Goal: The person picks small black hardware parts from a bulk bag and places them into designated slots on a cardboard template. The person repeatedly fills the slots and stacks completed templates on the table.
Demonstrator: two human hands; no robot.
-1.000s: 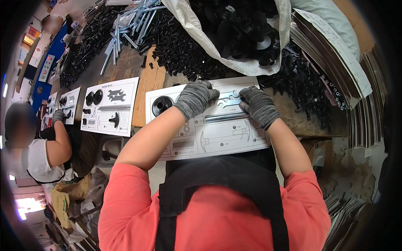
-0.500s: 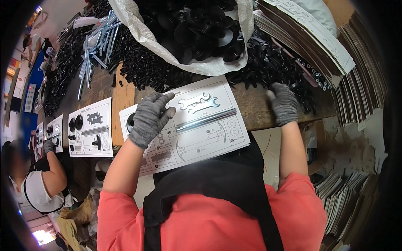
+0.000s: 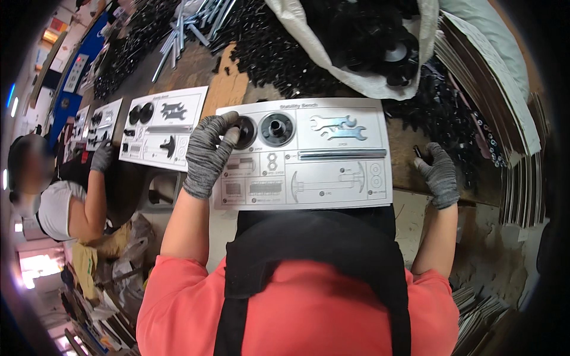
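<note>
On the bench's near edge before me lies a white printed card (image 3: 270, 199) with part outlines. Two silver open-end wrenches (image 3: 338, 128) and a long silver tube (image 3: 341, 155) lie on it, beside a black round flanged disc (image 3: 288, 139). My left hand (image 3: 208, 157), in a grey glove, rests at the card's left side, thumb and forefinger apart by a second black disc (image 3: 244, 133) they partly cover. To the card's right, my gloved right hand (image 3: 440, 178) pinches a small black bolt (image 3: 417, 152) above the bench.
A white sack (image 3: 350, 80) of black discs stands at the back. Around it spread heaps of black bolts (image 3: 279, 65) and silver rods (image 3: 205, 26). Stacked cards (image 3: 487, 77) lie at right. At left, a co-worker's gloved hand (image 3: 102, 157) is by more filled cards (image 3: 163, 130).
The view has swung, shifting the bench rightward and straightening the card. My left hand has slid toward the card's left edge, uncovering a disc. My right hand has drawn back from the black heap with a bolt.
</note>
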